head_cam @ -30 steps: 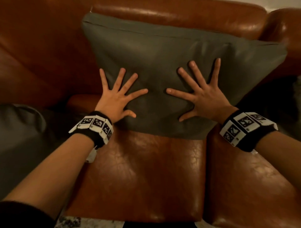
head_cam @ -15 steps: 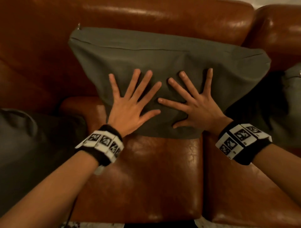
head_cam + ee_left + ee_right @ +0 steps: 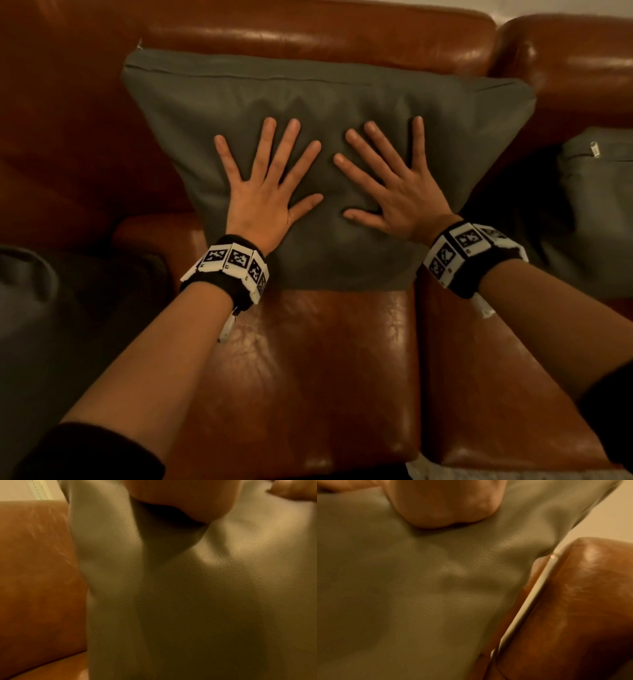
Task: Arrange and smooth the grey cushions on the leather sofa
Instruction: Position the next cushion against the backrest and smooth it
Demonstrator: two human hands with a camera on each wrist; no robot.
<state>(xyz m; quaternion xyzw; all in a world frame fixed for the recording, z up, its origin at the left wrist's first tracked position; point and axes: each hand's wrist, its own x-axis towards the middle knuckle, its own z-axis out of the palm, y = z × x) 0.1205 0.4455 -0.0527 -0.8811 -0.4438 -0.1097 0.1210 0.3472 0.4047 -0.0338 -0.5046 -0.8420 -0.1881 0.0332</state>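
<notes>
A grey cushion leans against the backrest of the brown leather sofa, its zip seam along the top. My left hand lies flat on its middle with fingers spread. Close beside it, my right hand presses the cushion the same way, fingers straight. The two wrist views show the grey cushion cover dented under each palm. A second grey cushion lies at the right on the seat, and a third grey cushion sits at the left edge.
The sofa backrest runs along the top, and a second back section stands at the right. A seam splits the two seat pads in front of me. A pale wall shows behind the sofa.
Both hands slid inward across the cushion, from spread apart to almost touching at its middle. The view shifted, so the cushion now sits more centred and the right cushion shows more.
</notes>
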